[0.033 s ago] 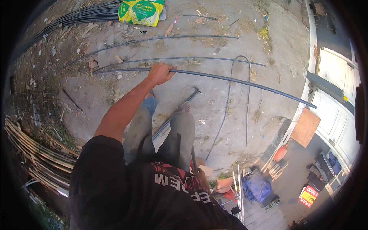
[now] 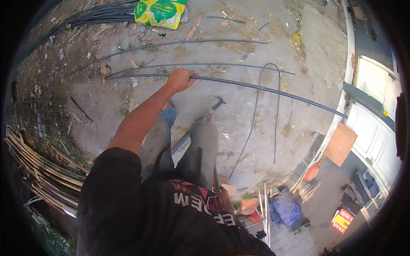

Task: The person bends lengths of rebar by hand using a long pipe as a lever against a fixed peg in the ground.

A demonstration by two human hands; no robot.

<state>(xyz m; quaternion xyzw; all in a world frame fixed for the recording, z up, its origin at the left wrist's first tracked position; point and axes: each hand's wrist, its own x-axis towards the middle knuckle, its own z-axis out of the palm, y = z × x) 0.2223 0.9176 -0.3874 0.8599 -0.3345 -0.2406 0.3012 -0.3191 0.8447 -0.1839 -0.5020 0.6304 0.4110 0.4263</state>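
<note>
My left hand [image 2: 180, 80] is stretched forward and closed round a long ribbed steel bar [image 2: 256, 87]. The bar runs across the view, from the ground at the left to the white doors at the right. Low by my right hip, my right hand [image 2: 224, 196] is partly hidden by the shirt and closed on a dark bar [image 2: 216, 178] that points forward. Just beyond the held steel, a second thin steel bar [image 2: 230, 64] lies on the ground. Dark bars with a hooked end [image 2: 218, 102] lie by my foot and run back between my legs.
A bent U-shaped bar [image 2: 260, 89] lies to the right, partly under the held steel. Bundled bars [image 2: 98, 15] and a yellow-green sack [image 2: 161, 13] are at the far left. Bamboo poles [image 2: 42, 166] are stacked near left; a blue bundle [image 2: 285, 208] and orange float-shaped object [image 2: 311, 172] are near right.
The right end of the held steel bar has shifted slightly left. Both hands keep their hold, and the view has moved a little.
</note>
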